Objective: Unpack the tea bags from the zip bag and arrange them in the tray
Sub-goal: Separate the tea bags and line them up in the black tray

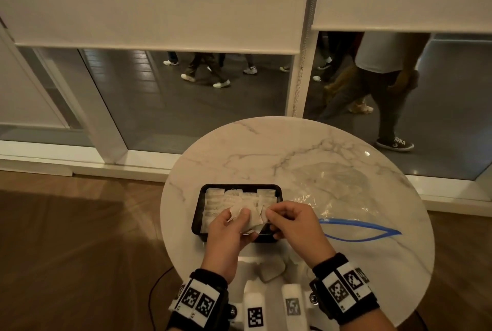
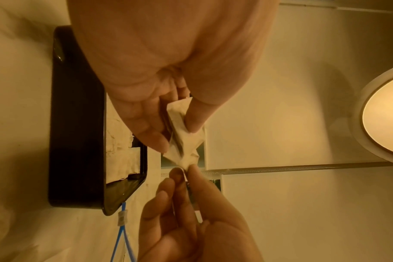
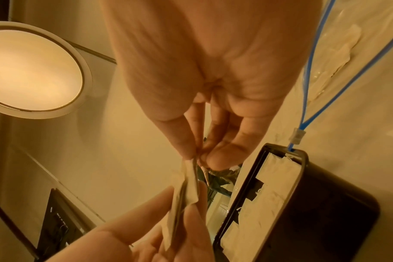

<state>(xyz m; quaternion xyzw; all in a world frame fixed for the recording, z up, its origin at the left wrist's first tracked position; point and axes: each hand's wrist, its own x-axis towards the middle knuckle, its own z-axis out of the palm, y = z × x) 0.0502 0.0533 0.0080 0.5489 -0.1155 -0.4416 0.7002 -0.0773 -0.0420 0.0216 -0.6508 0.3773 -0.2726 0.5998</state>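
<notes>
A black tray point(image 1: 198, 205) on the round marble table holds several pale tea bags point(image 1: 231, 196) laid in rows. Over its near edge my left hand point(image 1: 229, 229) grips a small stack of tea bags point(image 1: 249, 215) between thumb and fingers. My right hand point(image 1: 286, 220) pinches the corner of one bag in that stack; the pinch shows in the left wrist view on the tea bag corner point(image 2: 187, 162) and in the right wrist view point(image 3: 191, 168). The clear zip bag point(image 1: 343, 197) with its blue zip point(image 1: 359, 231) lies open to the right of the tray.
More tea bags point(image 1: 270, 268) lie on the table near me, between my wrists. The table edge point(image 1: 170, 250) drops off to the wood floor on the left. Behind the table is a glass wall with people walking outside.
</notes>
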